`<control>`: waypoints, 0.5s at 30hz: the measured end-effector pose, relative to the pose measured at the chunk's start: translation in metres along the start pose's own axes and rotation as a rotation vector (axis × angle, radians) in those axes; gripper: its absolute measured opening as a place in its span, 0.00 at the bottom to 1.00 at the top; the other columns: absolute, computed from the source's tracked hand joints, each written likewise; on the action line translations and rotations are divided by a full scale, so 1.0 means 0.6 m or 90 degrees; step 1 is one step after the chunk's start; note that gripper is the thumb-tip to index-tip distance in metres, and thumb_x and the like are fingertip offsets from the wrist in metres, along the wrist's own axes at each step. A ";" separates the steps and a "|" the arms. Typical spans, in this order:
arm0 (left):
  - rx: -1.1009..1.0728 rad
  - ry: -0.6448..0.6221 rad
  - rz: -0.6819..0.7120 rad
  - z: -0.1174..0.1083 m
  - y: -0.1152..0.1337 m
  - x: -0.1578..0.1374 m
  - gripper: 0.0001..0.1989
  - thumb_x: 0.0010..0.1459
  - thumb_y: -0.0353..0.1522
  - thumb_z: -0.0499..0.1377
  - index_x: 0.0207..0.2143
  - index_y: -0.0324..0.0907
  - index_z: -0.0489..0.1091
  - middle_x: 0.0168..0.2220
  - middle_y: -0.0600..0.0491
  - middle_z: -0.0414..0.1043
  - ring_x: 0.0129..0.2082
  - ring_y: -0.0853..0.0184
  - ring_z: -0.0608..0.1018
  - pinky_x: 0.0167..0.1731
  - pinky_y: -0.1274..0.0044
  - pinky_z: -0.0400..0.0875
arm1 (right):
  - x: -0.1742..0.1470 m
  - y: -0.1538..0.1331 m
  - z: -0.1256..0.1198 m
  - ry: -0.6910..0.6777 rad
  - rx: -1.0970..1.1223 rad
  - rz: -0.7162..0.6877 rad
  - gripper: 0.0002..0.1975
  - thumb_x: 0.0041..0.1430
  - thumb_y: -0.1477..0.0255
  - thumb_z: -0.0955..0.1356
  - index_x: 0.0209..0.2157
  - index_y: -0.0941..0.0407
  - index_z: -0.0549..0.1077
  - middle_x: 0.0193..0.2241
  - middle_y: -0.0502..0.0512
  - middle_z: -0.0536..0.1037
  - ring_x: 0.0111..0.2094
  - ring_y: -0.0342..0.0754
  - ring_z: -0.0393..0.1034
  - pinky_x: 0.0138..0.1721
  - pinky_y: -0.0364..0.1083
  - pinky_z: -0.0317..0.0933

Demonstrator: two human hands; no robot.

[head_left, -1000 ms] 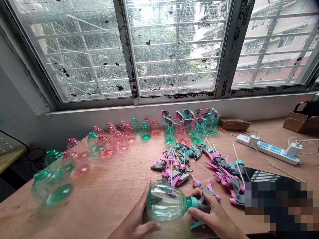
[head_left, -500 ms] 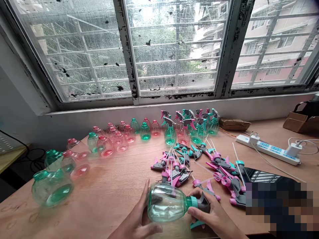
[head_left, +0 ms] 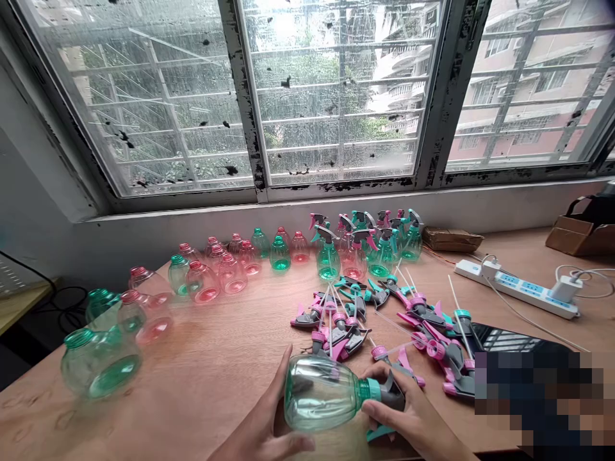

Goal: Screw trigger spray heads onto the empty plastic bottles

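A clear green spray bottle point(head_left: 319, 394) lies tilted on its side in the air above the table's front edge, its neck toward the right. Around its base end curves my left hand point(head_left: 273, 413), thumb below and fingers behind. My right hand point(head_left: 403, 403) grips the grey and teal spray head point(head_left: 377, 390) at the neck, with the teal trigger hanging below. Just beyond the bottle lies a pile of loose pink-and-grey spray heads point(head_left: 341, 333) with thin white tubes. More pink spray heads point(head_left: 442, 346) lie to the right of my right hand.
Open pink and green bottles point(head_left: 204, 282) stand along the left and back of the table point(head_left: 202, 384). Bottles with spray heads point(head_left: 353, 256) are grouped at the back middle. A white power strip point(head_left: 519, 288), cables, a brown package point(head_left: 451, 239) and a dark glossy panel point(head_left: 523, 339) are at right.
The bottle and both hands keep nearly the same place. The bottle has shifted very slightly within my grip; everything else on the table is unchanged.
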State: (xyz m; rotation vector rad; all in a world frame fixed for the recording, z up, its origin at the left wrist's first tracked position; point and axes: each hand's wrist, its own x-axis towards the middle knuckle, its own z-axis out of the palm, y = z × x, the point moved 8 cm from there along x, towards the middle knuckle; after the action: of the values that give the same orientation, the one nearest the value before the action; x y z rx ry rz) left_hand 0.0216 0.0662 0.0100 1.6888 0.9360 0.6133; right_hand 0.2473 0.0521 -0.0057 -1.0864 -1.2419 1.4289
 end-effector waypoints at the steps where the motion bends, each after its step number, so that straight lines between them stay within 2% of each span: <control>1: -0.010 -0.001 -0.006 0.000 0.000 0.000 0.56 0.56 0.36 0.68 0.71 0.54 0.29 0.74 0.55 0.38 0.73 0.55 0.45 0.70 0.63 0.40 | 0.000 0.000 0.000 0.000 0.002 0.003 0.21 0.52 0.57 0.76 0.39 0.56 0.71 0.25 0.45 0.74 0.27 0.45 0.71 0.26 0.40 0.66; 5: 0.006 0.008 -0.008 -0.001 0.006 0.000 0.52 0.57 0.38 0.67 0.71 0.52 0.34 0.74 0.53 0.40 0.73 0.54 0.45 0.70 0.63 0.39 | 0.000 -0.004 0.001 -0.001 0.014 -0.008 0.20 0.52 0.58 0.76 0.39 0.56 0.72 0.25 0.45 0.74 0.26 0.45 0.71 0.27 0.41 0.67; 8: 0.042 0.015 0.009 -0.002 0.012 0.000 0.51 0.59 0.38 0.65 0.71 0.54 0.31 0.74 0.55 0.37 0.73 0.55 0.45 0.70 0.62 0.38 | 0.001 -0.009 0.000 0.002 0.012 -0.027 0.19 0.52 0.58 0.76 0.39 0.55 0.72 0.26 0.45 0.74 0.26 0.45 0.72 0.28 0.42 0.66; 11: 0.056 0.023 0.015 -0.002 0.013 0.001 0.49 0.62 0.39 0.62 0.71 0.56 0.29 0.75 0.56 0.35 0.73 0.56 0.45 0.70 0.62 0.37 | 0.001 -0.009 -0.001 0.013 -0.003 -0.027 0.19 0.52 0.57 0.76 0.38 0.55 0.72 0.24 0.45 0.74 0.25 0.46 0.72 0.24 0.41 0.64; 15: 0.034 0.016 0.007 0.000 0.012 0.000 0.53 0.58 0.47 0.64 0.71 0.51 0.29 0.75 0.53 0.35 0.73 0.53 0.43 0.70 0.61 0.38 | 0.000 -0.007 0.000 0.012 -0.003 -0.015 0.21 0.51 0.56 0.76 0.39 0.55 0.71 0.24 0.45 0.74 0.25 0.47 0.72 0.24 0.42 0.65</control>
State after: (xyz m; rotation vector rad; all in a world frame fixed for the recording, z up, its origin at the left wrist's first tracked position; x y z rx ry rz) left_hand 0.0236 0.0651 0.0171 1.7379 0.9702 0.6228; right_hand 0.2476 0.0526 -0.0018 -1.0831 -1.2414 1.3947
